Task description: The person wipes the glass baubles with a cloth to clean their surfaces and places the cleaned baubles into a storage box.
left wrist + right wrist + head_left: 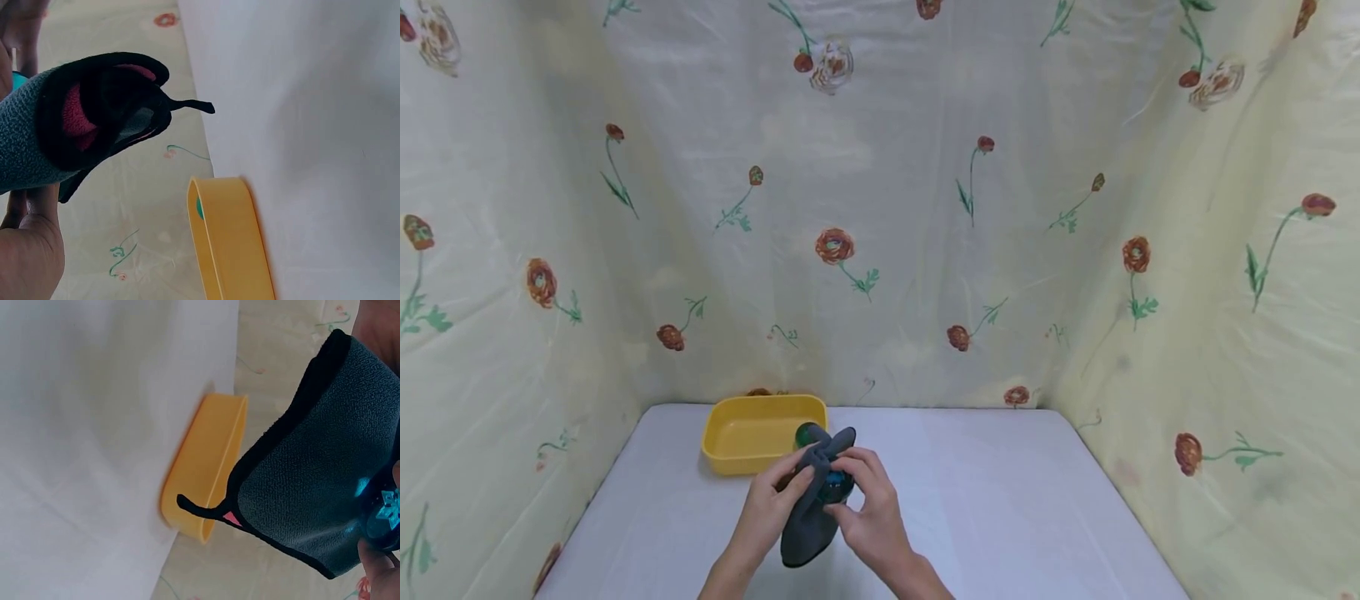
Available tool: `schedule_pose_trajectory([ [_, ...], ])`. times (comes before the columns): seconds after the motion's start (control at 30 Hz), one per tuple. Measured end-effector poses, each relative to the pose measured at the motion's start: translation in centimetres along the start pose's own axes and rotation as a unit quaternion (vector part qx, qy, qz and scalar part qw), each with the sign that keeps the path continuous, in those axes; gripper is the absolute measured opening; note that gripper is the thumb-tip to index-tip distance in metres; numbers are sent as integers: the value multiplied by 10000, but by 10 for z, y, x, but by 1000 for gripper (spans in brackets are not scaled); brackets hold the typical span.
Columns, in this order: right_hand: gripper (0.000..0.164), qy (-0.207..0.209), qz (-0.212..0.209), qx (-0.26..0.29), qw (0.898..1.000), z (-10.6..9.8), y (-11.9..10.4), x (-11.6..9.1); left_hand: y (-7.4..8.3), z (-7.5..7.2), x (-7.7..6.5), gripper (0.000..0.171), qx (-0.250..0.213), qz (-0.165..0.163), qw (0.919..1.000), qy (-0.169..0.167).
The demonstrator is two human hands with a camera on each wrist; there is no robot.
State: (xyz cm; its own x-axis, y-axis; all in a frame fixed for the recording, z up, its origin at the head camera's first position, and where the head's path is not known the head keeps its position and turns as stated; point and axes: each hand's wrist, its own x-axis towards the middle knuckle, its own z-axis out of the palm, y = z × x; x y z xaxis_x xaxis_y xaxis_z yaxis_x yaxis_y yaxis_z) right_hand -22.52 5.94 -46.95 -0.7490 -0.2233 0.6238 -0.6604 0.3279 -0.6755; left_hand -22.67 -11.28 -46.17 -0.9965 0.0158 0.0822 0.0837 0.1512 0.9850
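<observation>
My left hand [769, 498] pinches a grey terry cloth [808, 533] with black edging. In the left wrist view the cloth's folds show a pink inner side and a short black hanging loop [197, 105]. My right hand [874, 510] holds a shiny blue ball [837, 487] between thumb and fingers, against the cloth. A pale snowflake-like pattern marks the ball [382, 515] in the right wrist view. Cloth and ball are held up above the table, and the cloth hides part of the left hand's fingers.
A yellow basin [730, 463] stands at the back left of the white table [1000, 500], just beyond my hands. Inside its right end lies a green ball [803, 435], partly hidden by the cloth. Flower-patterned curtains [895, 250] enclose the table at the back and sides.
</observation>
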Motion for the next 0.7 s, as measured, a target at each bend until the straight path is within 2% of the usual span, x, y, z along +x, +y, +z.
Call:
schedule_pose_trajectory([
  [0.7,53,18,492,603,9970,-2,0,0,-1,1,0,42,-65,10,10000,-31],
])
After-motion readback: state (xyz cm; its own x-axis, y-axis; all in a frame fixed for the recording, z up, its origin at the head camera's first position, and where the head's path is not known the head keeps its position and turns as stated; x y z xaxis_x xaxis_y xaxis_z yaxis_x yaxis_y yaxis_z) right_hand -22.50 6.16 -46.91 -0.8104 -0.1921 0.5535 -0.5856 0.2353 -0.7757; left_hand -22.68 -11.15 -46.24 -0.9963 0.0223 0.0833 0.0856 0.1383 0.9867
